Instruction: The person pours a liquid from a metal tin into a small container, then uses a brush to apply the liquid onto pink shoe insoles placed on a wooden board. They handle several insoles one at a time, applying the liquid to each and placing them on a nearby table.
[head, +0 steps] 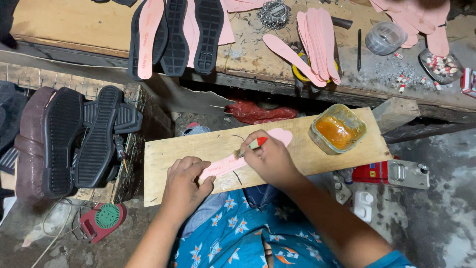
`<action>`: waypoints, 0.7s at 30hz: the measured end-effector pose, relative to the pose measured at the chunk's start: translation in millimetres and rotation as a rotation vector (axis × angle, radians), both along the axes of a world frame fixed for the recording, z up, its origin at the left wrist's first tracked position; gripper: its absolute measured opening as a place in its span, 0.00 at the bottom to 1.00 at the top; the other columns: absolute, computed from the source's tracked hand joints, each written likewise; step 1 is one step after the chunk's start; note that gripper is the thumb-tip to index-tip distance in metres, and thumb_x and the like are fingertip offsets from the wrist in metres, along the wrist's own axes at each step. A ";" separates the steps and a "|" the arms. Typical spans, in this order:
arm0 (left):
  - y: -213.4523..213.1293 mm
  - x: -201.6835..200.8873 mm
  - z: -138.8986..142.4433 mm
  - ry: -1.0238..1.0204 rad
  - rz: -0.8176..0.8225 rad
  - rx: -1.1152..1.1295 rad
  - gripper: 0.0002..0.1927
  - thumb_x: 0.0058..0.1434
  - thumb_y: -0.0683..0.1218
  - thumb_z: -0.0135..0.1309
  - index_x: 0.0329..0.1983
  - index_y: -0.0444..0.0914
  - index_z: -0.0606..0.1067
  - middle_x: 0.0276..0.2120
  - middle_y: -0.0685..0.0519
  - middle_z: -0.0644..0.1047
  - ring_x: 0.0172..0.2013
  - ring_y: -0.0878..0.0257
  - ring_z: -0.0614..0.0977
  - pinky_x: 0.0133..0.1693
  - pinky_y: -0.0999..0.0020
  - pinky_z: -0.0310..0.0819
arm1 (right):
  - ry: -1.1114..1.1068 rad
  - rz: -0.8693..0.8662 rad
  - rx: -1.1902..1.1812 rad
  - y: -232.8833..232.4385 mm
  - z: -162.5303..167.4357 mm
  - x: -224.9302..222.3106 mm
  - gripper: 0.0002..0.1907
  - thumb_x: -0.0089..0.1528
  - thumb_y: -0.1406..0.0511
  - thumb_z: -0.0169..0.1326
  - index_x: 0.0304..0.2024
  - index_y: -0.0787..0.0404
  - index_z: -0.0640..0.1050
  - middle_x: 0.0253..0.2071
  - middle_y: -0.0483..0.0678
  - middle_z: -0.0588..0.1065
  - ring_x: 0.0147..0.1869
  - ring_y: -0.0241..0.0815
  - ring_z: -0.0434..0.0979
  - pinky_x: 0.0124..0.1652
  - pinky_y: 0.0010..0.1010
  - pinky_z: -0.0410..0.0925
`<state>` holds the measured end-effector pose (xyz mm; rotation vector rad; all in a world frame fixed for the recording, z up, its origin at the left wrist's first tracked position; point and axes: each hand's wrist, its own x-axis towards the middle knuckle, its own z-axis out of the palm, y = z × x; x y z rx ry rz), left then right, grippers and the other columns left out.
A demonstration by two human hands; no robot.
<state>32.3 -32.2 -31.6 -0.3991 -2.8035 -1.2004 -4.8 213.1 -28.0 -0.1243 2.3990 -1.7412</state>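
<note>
Two hands at work on a wooden board [168, 159] laid across the lap. One pink insole [233, 163] lies flat along the board's middle, heel end toward the left, toe end reaching toward the far edge. Left hand [186, 186]: fingers bent, fingertips pressed down on the heel end of the insole, near the board's near edge. Right hand [270, 159]: fingers closed around a small brush [250, 146] with a red handle; bristle end touching the insole's upper face.

Tub of amber glue [338, 129] stands open at the board's right end, close to the far right corner, apart from the insole.

Workbench [74, 25] beyond the board: stack of pink insoles [315, 42] fanned near its front edge, black soles [191, 34] lying tread up toward the left. Clear plastic cup [386, 37] further right. Dark shoes [74, 139] lie sole up on a wire crate to the left of the board.
</note>
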 end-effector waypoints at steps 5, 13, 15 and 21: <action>-2.6 -1.3 -0.8 -0.033 0.003 0.033 0.17 0.49 0.46 0.63 0.42 0.36 0.82 0.39 0.49 0.78 0.45 0.50 0.76 0.51 0.57 0.67 | 0.168 -0.048 0.419 34.6 33.3 -10.9 0.08 0.62 0.66 0.60 0.40 0.63 0.75 0.28 0.46 0.79 0.27 0.30 0.78 0.30 0.25 0.69; -5.3 -2.0 0.9 -0.014 -0.026 0.046 0.15 0.48 0.46 0.63 0.39 0.37 0.82 0.38 0.48 0.80 0.43 0.49 0.78 0.48 0.57 0.70 | 0.674 -0.504 0.464 125.5 65.6 -1.8 0.12 0.68 0.64 0.66 0.40 0.64 0.77 0.36 0.47 0.77 0.38 0.38 0.76 0.42 0.30 0.69; -4.4 -2.4 2.4 -0.039 -0.019 0.054 0.14 0.48 0.46 0.63 0.38 0.37 0.82 0.37 0.48 0.80 0.41 0.50 0.79 0.47 0.58 0.71 | 0.782 -0.475 0.711 149.9 66.6 -4.0 0.15 0.65 0.62 0.69 0.37 0.66 0.77 0.42 0.52 0.75 0.47 0.47 0.73 0.50 0.37 0.67; -1.1 -2.1 7.0 -0.058 -0.010 0.071 0.14 0.47 0.46 0.63 0.37 0.37 0.82 0.37 0.49 0.81 0.41 0.50 0.79 0.47 0.59 0.71 | 0.685 -0.416 0.970 166.6 46.2 -10.5 0.18 0.56 0.57 0.72 0.32 0.63 0.80 0.53 0.53 0.74 0.58 0.56 0.66 0.56 0.46 0.61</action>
